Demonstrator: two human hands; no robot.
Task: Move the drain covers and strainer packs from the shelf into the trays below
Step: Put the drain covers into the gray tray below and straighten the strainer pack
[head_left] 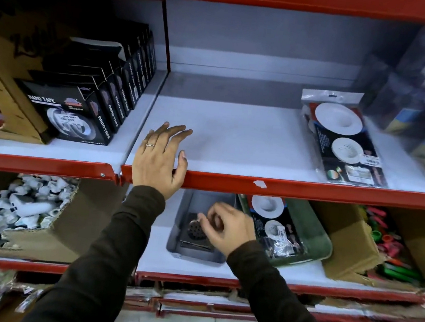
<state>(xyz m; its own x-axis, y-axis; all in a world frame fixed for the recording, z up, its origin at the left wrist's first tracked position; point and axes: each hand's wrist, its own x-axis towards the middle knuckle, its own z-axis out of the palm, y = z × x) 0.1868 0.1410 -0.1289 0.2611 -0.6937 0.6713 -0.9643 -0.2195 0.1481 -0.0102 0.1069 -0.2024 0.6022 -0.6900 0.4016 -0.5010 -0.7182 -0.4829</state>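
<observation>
Pinching the flat metal drain cover (196, 230) over the grey tray (186, 206), your right hand (227, 227) gripped its rigid, probably slippery edge; your left hand (162, 154) lay open and empty on the shelf (236, 137).

Left hand (159, 158) flat, fingers spread; right hand (227, 226) fingers curled.

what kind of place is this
Most likely a hardware or household goods shop. Red-edged retail shelving holds rows of boxed nano tape, a hang-hole strainer pack bearing what looks like a price sticker, and an open carton of white fittings below.
</observation>
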